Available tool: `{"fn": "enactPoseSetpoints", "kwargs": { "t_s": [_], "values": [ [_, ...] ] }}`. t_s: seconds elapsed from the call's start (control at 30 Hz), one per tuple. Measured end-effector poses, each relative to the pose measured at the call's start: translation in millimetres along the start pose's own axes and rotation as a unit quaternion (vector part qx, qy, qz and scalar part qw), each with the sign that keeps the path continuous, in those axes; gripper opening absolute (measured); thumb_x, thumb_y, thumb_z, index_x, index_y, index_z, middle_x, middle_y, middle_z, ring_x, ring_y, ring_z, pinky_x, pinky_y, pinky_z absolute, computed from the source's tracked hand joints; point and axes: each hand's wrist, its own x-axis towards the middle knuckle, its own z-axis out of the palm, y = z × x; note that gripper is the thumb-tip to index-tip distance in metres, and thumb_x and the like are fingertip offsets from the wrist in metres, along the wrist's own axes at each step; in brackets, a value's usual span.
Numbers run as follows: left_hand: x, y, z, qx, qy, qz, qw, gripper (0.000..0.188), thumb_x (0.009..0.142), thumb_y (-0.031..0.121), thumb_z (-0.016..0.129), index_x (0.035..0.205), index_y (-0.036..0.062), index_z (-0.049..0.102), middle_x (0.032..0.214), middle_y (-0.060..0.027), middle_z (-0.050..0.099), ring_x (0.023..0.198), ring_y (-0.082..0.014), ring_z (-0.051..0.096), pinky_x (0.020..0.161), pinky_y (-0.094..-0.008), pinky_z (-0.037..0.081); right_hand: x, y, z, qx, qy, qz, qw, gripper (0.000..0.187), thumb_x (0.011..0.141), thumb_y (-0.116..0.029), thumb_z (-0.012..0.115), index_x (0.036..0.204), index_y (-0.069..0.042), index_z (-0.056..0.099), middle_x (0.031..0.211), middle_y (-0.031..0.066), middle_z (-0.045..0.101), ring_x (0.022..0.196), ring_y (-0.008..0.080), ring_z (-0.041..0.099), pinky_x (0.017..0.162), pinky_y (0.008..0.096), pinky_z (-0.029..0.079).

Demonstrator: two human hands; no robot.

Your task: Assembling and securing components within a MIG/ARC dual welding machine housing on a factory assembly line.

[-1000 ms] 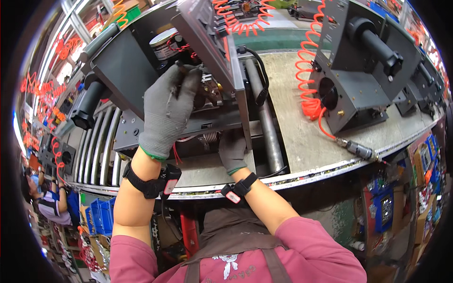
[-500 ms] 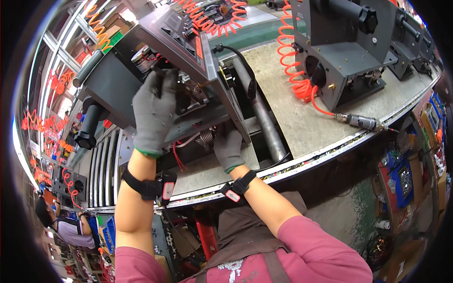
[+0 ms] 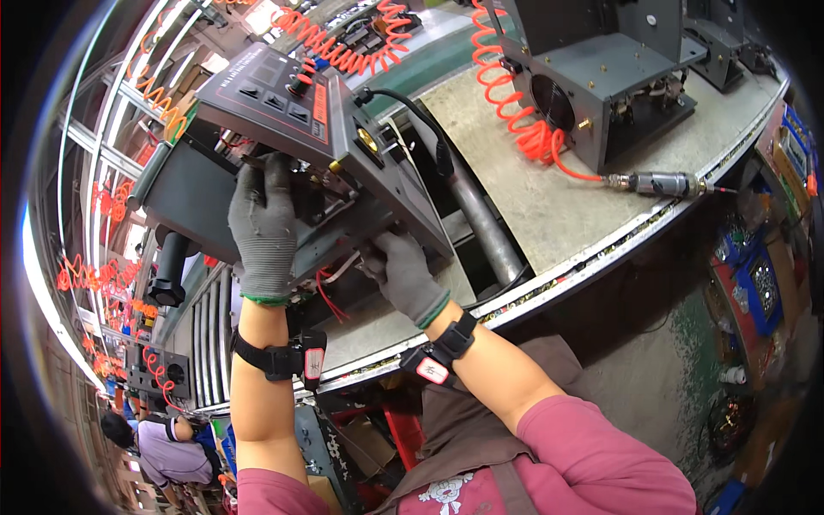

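Observation:
A dark grey machine housing [image 3: 197,193] stands on the workbench [image 3: 549,206], its front control panel [image 3: 296,107] with buttons and sockets tipped toward me. My left hand [image 3: 264,227], in a grey glove, is pressed flat against the open side of the housing just under the panel. My right hand [image 3: 402,273], also gloved, grips the lower edge of the panel from beneath. Red wires [image 3: 328,292] hang out below, between the two hands. Both wrists wear black bands with tags.
A second grey housing [image 3: 592,77] with a round fan grille stands at the right. A pneumatic screwdriver [image 3: 657,183] on an orange coiled hose [image 3: 515,103] lies beside it. A roller conveyor [image 3: 210,335] runs at the left. Another person [image 3: 163,446] sits at lower left.
The view has swung so the housing sits further left and the control panel now faces up toward me. My left hand slid down the side; my right hand stays under the panel.

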Motion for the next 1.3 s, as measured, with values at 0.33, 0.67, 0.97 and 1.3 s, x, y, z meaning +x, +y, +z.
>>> {"fn": "enactPoseSetpoints", "kwargs": {
  "t_s": [0.33, 0.67, 0.97, 1.3],
  "values": [
    [0, -1, -4, 0.029, 0.000, 0.003, 1.000, 0.019, 0.093, 0.019, 0.053, 0.099, 0.0021, 0.060, 0.078, -0.0078, 0.064, 0.069, -0.0093, 0.056, 0.066, -0.0263, 0.046, 1, 0, -4, 0.058, -0.083, 0.068, 0.993, 0.018, 0.091, -0.013, 0.039, 0.076, -0.009, 0.049, 0.060, 0.0001, 0.043, 0.046, 0.0082, 0.034, 0.055, 0.0239, 0.043],
    [-7, 12, -1, -0.025, -0.014, 0.007, 1.000, 0.014, 0.090, 0.012, 0.057, 0.097, 0.0006, 0.060, 0.075, -0.0044, 0.061, 0.067, -0.0047, 0.051, 0.062, -0.0219, 0.044, 6, -2, -26, -0.312, -0.144, -0.164, 0.924, 0.011, 0.088, -0.013, 0.047, 0.088, -0.005, 0.056, 0.073, 0.0034, 0.055, 0.055, 0.0076, 0.049, 0.051, 0.0239, 0.043],
    [-6, 7, 0, -0.062, 0.000, -0.018, 0.998, 0.010, 0.087, 0.007, 0.059, 0.093, -0.0010, 0.059, 0.073, -0.0047, 0.059, 0.065, -0.0060, 0.052, 0.060, -0.0230, 0.045, 8, -4, -21, -0.312, -0.070, -0.022, 0.947, 0.013, 0.090, -0.012, 0.049, 0.092, -0.004, 0.058, 0.084, 0.0042, 0.058, 0.075, 0.0081, 0.055, 0.064, 0.0239, 0.048],
    [-2, 8, -3, -0.074, -0.003, 0.002, 0.997, 0.014, 0.085, 0.007, 0.061, 0.097, -0.0007, 0.060, 0.075, -0.0044, 0.061, 0.069, -0.0056, 0.055, 0.061, -0.0232, 0.046, 3, 15, -19, -0.439, -0.094, -0.220, 0.866, 0.012, 0.090, -0.012, 0.052, 0.092, -0.004, 0.061, 0.083, 0.0023, 0.059, 0.074, 0.0076, 0.055, 0.060, 0.0227, 0.045]
  ]
}}
